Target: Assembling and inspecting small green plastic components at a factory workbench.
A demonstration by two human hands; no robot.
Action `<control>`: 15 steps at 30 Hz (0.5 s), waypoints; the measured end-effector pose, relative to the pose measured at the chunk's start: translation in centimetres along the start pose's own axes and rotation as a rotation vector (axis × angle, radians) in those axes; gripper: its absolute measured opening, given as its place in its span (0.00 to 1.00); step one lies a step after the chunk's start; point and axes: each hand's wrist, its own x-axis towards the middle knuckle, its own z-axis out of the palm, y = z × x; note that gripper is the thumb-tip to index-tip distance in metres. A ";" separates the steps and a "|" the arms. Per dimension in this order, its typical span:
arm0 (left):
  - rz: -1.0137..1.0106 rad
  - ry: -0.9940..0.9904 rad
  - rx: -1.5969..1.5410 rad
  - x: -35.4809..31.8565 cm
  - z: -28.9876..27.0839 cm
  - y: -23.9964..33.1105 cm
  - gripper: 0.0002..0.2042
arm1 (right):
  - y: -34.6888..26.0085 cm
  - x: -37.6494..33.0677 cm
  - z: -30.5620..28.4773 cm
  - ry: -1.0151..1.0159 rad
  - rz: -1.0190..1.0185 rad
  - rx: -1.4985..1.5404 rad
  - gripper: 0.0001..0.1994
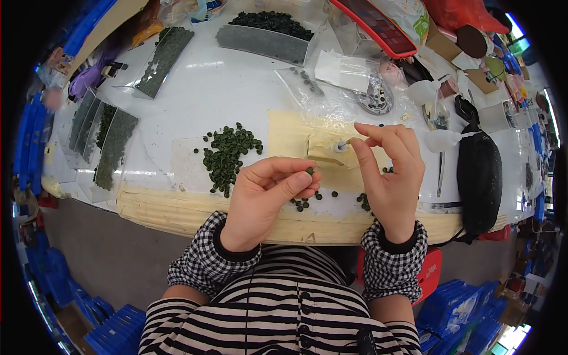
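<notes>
My left hand [257, 198] is closed, pinching a small dark green disc [310, 171] between thumb and fingertips. Across from it, my right hand [393, 174] has thumb and index finger brought together at the tip of a small whitish peg-like piece [342, 145]. What those fingertips grip is too small to make out. That piece sticks out of a block covered in cream tape [322, 148], which stands on a yellowish sheet [284, 133]. A heap of the same green discs [228, 155] lies left of the block, and several loose discs [302, 204] lie below my fingers.
Clear trays with green pieces [266, 44] stand at the back and left [115, 145]. A red-cased phone [378, 26] leans at the back right. Plastic bags, a white squeeze bottle [442, 140], tweezers [441, 174] and a black pouch [479, 183] lie rightward. Cream padding [171, 207] lines the table's near edge.
</notes>
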 end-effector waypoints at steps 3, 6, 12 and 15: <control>-0.005 0.005 -0.040 0.0 -0.2 -0.1 0.10 | 0.1 -0.2 0.6 -0.017 -0.010 0.007 0.07; -0.015 -0.005 -0.068 -0.1 -0.3 -0.1 0.10 | -0.5 -0.1 0.1 0.089 -0.022 0.003 0.05; -0.011 -0.027 -0.012 -0.2 -0.1 0.0 0.10 | -3.1 -0.7 -1.6 0.168 -0.077 0.233 0.02; 0.002 -0.042 0.014 -0.2 0.0 0.0 0.10 | -2.3 -1.3 0.1 0.076 0.010 0.503 0.03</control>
